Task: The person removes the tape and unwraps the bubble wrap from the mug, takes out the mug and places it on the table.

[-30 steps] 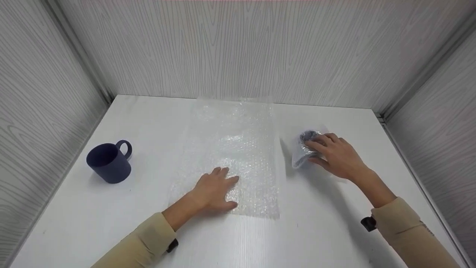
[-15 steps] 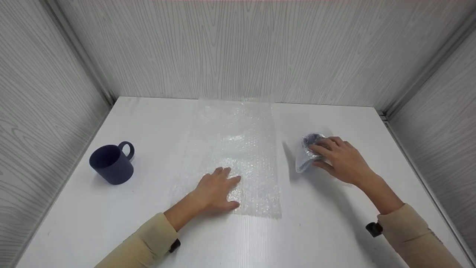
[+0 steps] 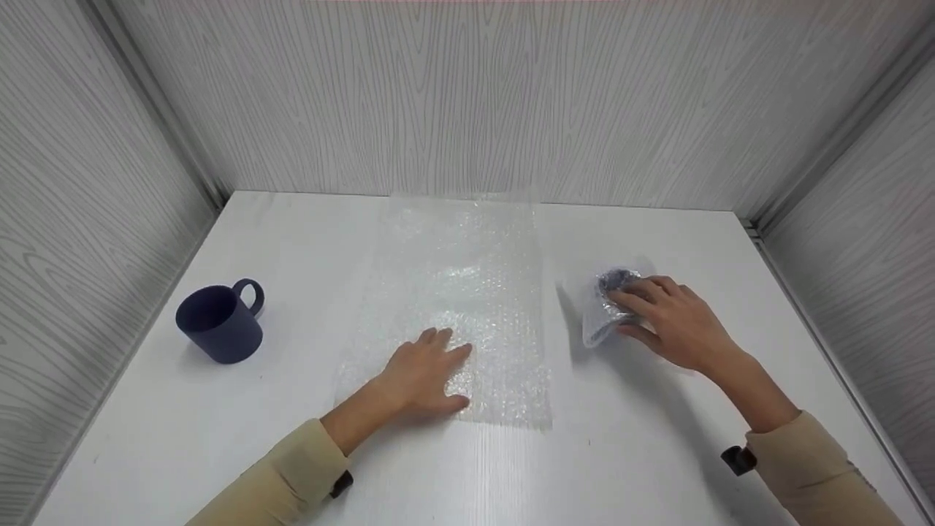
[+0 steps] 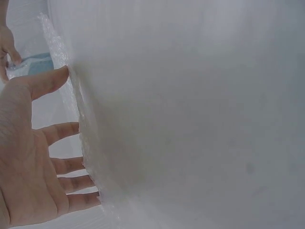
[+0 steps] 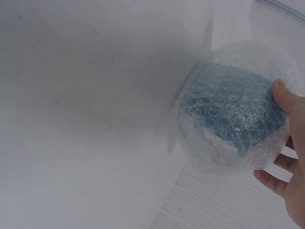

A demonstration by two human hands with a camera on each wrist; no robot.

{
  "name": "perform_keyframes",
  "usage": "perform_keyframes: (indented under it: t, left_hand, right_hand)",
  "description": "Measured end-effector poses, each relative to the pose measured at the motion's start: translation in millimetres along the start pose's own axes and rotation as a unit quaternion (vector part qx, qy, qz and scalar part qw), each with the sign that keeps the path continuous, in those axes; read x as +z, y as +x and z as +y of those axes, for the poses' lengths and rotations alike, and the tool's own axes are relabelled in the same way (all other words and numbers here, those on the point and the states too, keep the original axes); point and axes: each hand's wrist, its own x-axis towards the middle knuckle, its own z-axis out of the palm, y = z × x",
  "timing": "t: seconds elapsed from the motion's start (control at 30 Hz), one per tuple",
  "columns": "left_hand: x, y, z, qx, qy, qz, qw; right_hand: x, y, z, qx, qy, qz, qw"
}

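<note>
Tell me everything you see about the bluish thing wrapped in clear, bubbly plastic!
The bluish thing wrapped in clear, bubbly plastic is a rounded bundle. Shiny round bubbles cover it, and loose see-through film sticks out around it. I can't name what's inside. The bare right hand grips it, thumb and fingers spread apart, at the right of the white table. Whether it rests there, I can't tell.

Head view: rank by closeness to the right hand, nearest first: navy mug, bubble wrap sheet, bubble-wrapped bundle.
1. Bubble-wrapped bundle: at the right, held in the right hand.
2. Bubble wrap sheet: mid-table, with the left hand on its near end.
3. Navy mug: at the left, beyond the sheet.
</note>
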Motion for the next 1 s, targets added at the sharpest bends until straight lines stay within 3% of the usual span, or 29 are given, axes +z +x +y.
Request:
perform_keyframes:
  t: [0.2, 0.37, 0.6, 0.8, 1.0]
  left_hand:
    - [-6.8, 0.6, -0.5, -0.002, 0.006, 0.003, 1.0000]
    - [-20.9, 7.1, 2.8, 0.011, 0.026, 0.027, 0.9992]
    - [-31.7, 25.7, 16.8, 0.070, 0.035, 0.070, 0.9945]
    - [-38.4, 49.4, 34.4, 0.128, 0.037, 0.100, 0.9859]
    - [-43.7, 74.1, 52.4, 0.165, 0.041, 0.118, 0.9783]
  right_hand:
    - [-1.1, 0, -2, -0.002, 0.005, 0.008, 1.000]
    - [-1.3, -1, -4, 0.001, 0.016, 0.021, 1.000]
    - [-0.2, -6, -4, -0.005, 0.022, 0.043, 0.999]
    - [-0.2, -9, -3, 0.003, 0.032, 0.057, 0.998]
    - [-1.8, -14, -4, 0.006, 0.030, 0.065, 0.997]
